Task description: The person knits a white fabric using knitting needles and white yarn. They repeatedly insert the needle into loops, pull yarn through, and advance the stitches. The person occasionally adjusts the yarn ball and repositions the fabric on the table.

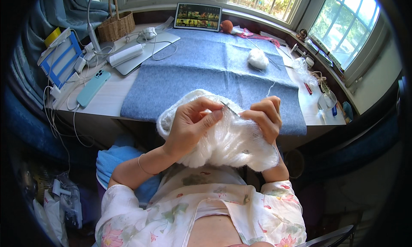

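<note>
A piece of fluffy white knitting (222, 140) hangs between my hands over the desk's near edge. My left hand (193, 124) pinches its upper edge between thumb and fingers, close to the tip of a metal knitting needle (229, 108). My right hand (265, 116) is curled around the other end of that needle, its fingers folded. A strand of white yarn rises from the right hand towards a ball of white yarn (257, 59) on the blue-grey cloth (193, 66). Part of the needle is hidden by the fingers and the knitting.
At the left lie a turquoise phone (93, 88) on a cable, a closed laptop (161, 45) and a wicker basket (116, 26). A tablet (198, 17) stands at the back. Along the right lie a clear plastic bag (301, 69), a red pen-like item (308, 88) and a clear glass (327, 100).
</note>
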A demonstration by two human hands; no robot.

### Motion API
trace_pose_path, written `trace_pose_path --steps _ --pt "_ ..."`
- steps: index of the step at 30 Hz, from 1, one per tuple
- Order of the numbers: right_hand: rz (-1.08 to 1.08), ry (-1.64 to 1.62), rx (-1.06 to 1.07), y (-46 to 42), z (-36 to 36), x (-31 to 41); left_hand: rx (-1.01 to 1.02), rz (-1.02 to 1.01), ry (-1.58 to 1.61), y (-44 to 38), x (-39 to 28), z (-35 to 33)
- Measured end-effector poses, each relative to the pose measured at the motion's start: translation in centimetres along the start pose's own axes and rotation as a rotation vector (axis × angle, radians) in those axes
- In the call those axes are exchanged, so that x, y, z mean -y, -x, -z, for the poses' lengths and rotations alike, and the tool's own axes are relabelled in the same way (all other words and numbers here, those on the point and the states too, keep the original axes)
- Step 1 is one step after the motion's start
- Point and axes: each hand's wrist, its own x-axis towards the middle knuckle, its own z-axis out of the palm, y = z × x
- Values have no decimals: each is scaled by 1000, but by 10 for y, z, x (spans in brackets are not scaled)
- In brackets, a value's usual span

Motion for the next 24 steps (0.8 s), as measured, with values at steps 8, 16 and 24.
trace_pose_path --steps 8,16,24 --pt "-82 -157 92 -8 -1 1 80 4 -92 5 10 0" --pt "-6 52 -10 -6 6 7 26 -111 -58 -1 2 2" --pt "50 -204 34 3 -7 8 413 -64 -42 1 2 5"
